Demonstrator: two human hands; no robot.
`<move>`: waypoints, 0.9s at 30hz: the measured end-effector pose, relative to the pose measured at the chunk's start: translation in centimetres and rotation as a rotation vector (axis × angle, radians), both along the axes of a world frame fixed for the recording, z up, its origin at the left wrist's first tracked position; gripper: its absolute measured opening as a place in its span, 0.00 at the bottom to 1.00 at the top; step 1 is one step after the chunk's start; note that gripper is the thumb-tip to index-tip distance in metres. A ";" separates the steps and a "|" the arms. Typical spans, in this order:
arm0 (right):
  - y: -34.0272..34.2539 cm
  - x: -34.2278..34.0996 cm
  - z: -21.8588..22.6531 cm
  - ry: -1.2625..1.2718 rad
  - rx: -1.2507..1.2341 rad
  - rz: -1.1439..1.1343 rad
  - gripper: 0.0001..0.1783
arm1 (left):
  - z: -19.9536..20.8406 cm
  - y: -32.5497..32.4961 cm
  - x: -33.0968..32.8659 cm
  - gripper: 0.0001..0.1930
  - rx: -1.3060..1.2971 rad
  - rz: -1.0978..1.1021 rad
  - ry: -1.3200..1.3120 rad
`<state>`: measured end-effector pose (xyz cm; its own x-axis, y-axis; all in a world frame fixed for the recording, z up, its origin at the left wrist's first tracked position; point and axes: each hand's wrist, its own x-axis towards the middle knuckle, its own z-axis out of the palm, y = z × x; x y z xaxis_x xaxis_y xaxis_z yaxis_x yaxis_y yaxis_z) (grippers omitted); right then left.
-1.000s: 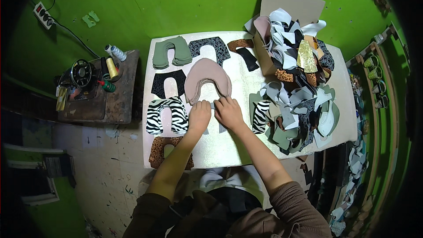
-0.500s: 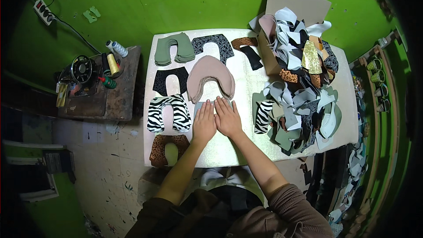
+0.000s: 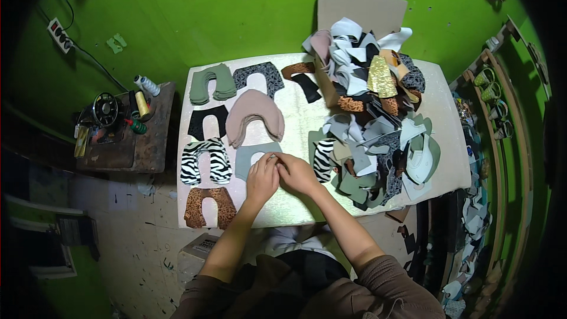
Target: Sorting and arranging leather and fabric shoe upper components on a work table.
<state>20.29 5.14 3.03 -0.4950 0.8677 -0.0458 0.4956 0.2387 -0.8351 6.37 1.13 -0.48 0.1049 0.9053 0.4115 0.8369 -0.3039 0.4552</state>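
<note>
My left hand (image 3: 263, 178) and my right hand (image 3: 296, 172) meet over the table, fingertips touching. The left fingers are extended side by side; the right fingers reach across toward them, thumb apart. I see nothing held in either. Beside the left hand lies a grey U-shaped cut piece (image 3: 244, 162), its right side partly covered by my hands. Just beyond it is a stack of dusty pink U-shaped pieces (image 3: 255, 109). Zebra-striped pieces (image 3: 189, 162) lie left of the grey one, brown leopard-print pieces (image 3: 195, 204) nearer me.
Green (image 3: 201, 85), black (image 3: 198, 123) and patterned dark pieces (image 3: 274, 77) lie toward the back left of the table (image 3: 283, 207). A heap of scraps (image 3: 360, 156) and an overfilled cardboard box (image 3: 360, 9) occupy the right. A sewing machine (image 3: 106, 109) stands on a side table at left.
My hands have come off the grey piece, which now shows, and drawn together to its right, the right fingers bending in toward the left. The whole view has shifted slightly.
</note>
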 end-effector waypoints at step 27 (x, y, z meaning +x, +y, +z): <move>7.9 27.1 4.2 -0.269 0.418 -0.213 0.06 | 2.7 12.1 25.0 0.27 -0.358 -0.083 -0.352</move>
<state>47.35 13.06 7.25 -0.3244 0.9191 0.2235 0.7529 0.3939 -0.5272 31.35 13.23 2.26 0.0932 0.9906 0.0999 0.5937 -0.1358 0.7931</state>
